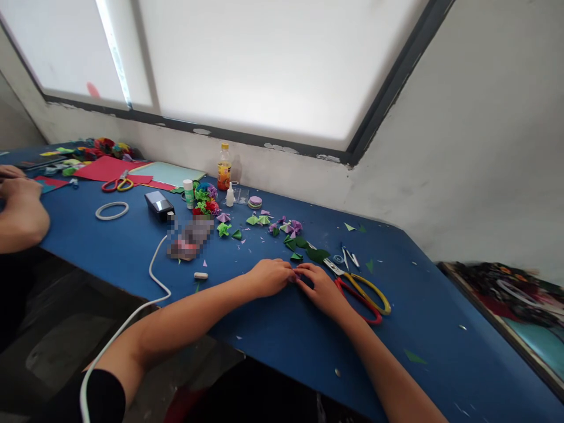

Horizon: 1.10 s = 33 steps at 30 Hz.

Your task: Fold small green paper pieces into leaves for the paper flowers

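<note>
My left hand [268,277] and my right hand [321,286] rest on the blue table [423,329], fingertips meeting at a small piece I cannot make out. Both hands have their fingers curled and pressed together. Dark green paper pieces [315,254] lie just beyond my fingers. Red-and-yellow scissors [361,291] lie right of my right hand, nearly touching it. Folded purple and green paper shapes [286,227] are scattered farther back.
A white cable [152,276] runs off the near table edge. A black device [158,204], glue stick [188,192], small bottle [230,195], drink bottle [224,167], tape ring [111,210], second scissors [117,184] and coloured sheets [106,169] lie left. Another person's hands [17,205] rest far left.
</note>
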Motion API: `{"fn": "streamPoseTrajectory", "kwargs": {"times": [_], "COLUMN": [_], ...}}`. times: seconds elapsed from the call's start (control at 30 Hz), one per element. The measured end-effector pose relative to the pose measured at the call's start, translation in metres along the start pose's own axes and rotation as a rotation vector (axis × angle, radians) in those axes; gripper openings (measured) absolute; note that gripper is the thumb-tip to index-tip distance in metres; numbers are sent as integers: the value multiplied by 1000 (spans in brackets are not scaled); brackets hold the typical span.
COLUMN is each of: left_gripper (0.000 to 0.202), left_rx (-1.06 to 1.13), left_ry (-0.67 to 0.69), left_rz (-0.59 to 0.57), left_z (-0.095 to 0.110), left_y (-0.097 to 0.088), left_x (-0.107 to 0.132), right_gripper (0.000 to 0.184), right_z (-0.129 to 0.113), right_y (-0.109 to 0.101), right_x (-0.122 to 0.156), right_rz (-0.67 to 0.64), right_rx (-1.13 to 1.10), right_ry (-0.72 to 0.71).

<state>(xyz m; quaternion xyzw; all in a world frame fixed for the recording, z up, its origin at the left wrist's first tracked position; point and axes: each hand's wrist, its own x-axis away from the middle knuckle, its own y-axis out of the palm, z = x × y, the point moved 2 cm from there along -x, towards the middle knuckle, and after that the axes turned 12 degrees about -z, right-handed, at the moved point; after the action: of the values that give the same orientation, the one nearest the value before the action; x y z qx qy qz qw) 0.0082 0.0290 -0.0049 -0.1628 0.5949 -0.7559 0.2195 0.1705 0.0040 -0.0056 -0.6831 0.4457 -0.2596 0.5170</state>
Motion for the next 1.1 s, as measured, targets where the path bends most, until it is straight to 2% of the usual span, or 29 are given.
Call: {"fn": "streamPoseTrajectory", "kwargs": {"times": [0.3,0.43,0.57,0.93,1.1], "left_gripper": [23,19,21,23,23], "left_rx": [130,212,258,210,241], "left_ry": [-35,-112,-133,-120,-107], "left_rz": [31,71,109,186,224], "left_z": [3,0,-3,-1,1], "left_y": [-5,-9,-15,-22,-26], "left_x": [1,2,4,9,10], "right_gripper": [18,18,18,21,21], "right_z": [-4,-10,-16,-21,-19], "right_y": [0,-3,-10,-18,-17], "right_x": [0,2,5,7,8], "right_rz": [10,84,176,230,288], "right_rx": [-97,-168,-175,-183,-213], "right_ry": [4,36,39,-49,-30]}}
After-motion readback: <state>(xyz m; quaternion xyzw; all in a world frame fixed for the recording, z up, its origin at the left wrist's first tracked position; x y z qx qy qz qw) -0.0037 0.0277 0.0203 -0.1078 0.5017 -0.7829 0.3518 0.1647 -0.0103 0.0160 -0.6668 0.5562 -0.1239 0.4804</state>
